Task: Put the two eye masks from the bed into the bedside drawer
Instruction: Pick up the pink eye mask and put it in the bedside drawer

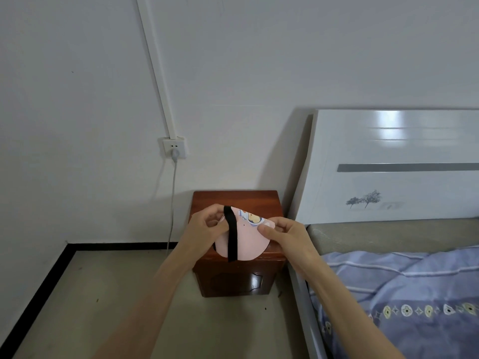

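A pink eye mask with a cartoon print and a black strap is held over the dark wooden bedside cabinet. My left hand pinches its left edge by the strap. My right hand pinches its right edge. The mask looks folded in half, hanging downward. The cabinet's front is shut. No second eye mask is in view.
The bed with a blue patterned quilt lies to the right, its white headboard against the wall. A wall socket with a plugged cable is left of the cabinet. Beige floor spreads out on the left.
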### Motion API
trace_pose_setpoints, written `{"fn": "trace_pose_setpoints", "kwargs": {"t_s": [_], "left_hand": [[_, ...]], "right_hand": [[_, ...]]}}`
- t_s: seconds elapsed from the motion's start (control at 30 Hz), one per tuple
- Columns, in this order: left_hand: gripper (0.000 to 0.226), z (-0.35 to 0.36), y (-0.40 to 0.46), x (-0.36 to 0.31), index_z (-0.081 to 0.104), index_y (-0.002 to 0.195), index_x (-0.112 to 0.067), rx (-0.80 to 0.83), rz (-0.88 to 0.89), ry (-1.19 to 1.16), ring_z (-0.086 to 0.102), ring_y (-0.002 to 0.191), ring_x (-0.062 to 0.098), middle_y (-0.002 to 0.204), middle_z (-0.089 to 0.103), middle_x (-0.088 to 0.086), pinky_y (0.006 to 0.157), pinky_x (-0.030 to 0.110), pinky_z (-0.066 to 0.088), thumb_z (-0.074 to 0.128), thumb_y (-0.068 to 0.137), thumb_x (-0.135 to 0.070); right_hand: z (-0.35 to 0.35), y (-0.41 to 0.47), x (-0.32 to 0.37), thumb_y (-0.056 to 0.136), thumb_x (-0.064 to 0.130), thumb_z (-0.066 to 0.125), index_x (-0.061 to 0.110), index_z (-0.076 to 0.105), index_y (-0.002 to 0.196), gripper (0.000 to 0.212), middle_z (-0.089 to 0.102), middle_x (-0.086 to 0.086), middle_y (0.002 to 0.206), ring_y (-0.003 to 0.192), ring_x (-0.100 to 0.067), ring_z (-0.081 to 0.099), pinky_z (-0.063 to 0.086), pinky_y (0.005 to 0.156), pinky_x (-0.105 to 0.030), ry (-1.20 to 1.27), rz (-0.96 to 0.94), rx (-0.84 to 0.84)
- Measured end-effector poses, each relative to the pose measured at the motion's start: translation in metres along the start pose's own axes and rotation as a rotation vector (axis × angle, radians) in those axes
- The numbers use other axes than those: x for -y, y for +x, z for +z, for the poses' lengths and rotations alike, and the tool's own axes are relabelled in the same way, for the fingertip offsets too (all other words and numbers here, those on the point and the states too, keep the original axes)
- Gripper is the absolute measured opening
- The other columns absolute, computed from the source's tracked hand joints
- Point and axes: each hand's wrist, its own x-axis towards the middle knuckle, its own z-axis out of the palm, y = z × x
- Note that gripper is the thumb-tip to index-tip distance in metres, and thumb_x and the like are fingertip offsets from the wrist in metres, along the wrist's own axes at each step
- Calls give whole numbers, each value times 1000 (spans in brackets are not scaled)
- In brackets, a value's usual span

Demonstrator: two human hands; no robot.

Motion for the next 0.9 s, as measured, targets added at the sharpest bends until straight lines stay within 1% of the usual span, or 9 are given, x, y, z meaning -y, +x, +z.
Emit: {"fn": "trace_pose_setpoints", "kwargs": {"t_s": [0.13, 0.27, 0.4, 0.47, 0.57, 0.63, 0.67, 0.77, 0.9], "left_hand": [[22, -4, 4, 9, 63, 71, -30, 2, -43, 16, 61, 73, -5, 81, 68, -12, 66, 12, 48, 55, 86, -16], [18, 2, 4, 27, 63, 83, -35, -31, -69, -2, 57, 75, -10, 87, 64, -14, 63, 6, 46, 56, 86, -19], [9, 9, 6, 60, 64, 79, -31, -18, -201, -17, 60, 79, 8, 88, 66, -9, 58, 18, 47, 61, 83, -23], [6, 15, 10, 79, 63, 75, -28, 9, -284, -27, 59, 76, 8, 85, 65, -8, 58, 19, 45, 64, 80, -25], [5, 33, 15, 117, 64, 76, -23, -13, -376, -53, 56, 66, -5, 80, 64, -8, 53, 8, 43, 65, 80, -23], [7, 50, 18, 151, 65, 87, -18, -20, -457, -105, 59, 74, -1, 85, 66, -5, 61, 9, 47, 60, 84, -22], [13, 59, 17, 171, 64, 96, -15, -37, -512, -149, 60, 81, 6, 91, 66, -2, 69, 14, 50, 56, 87, -21], [31, 76, 13, 241, 51, 121, -15, -105, -637, -114, 55, 103, 15, 118, 59, 6, 88, 28, 43, 48, 92, -23], [54, 78, 8, 341, 28, 140, -13, -189, -726, -8, 36, 130, 16, 147, 35, 6, 103, 26, 27, 48, 91, -26]], "right_hand": [[2, 5, -2, 80, 18, 68, 17, 67, 83, 3, 70, 4, 84, 81, -11, 67, 54, 68, -23, -147, -77, 4], [4, 17, -15, 80, 18, 67, 16, 68, 84, 5, 68, 1, 84, 83, -14, 64, 54, 73, -33, -276, -102, 0], [4, 33, -41, 79, 16, 68, 24, 66, 72, 10, 68, -12, 81, 74, -16, 59, 49, 69, -31, -345, -73, 21], [4, 42, -61, 78, 17, 69, 25, 65, 70, 12, 67, -7, 78, 71, -13, 60, 48, 67, -28, -325, -11, 41], [3, 53, -106, 78, 16, 69, 16, 69, 76, 3, 69, -8, 85, 76, -16, 62, 49, 73, -33, -71, 190, 2], [-2, 64, -143, 81, 16, 65, 11, 70, 86, 8, 70, -12, 95, 85, -22, 62, 49, 78, -35, 67, 316, -62], [-8, 70, -162, 83, 16, 63, 11, 70, 89, 10, 70, -12, 97, 89, -24, 63, 50, 78, -33, 74, 351, -94], [-32, 87, -223, 87, 17, 57, 17, 64, 89, 7, 67, -7, 94, 95, -27, 62, 52, 79, -34, -82, 383, -152], [-71, 120, -301, 86, 17, 59, 13, 59, 97, 12, 64, -8, 96, 101, -31, 60, 49, 87, -39, -336, 458, -151]]}}
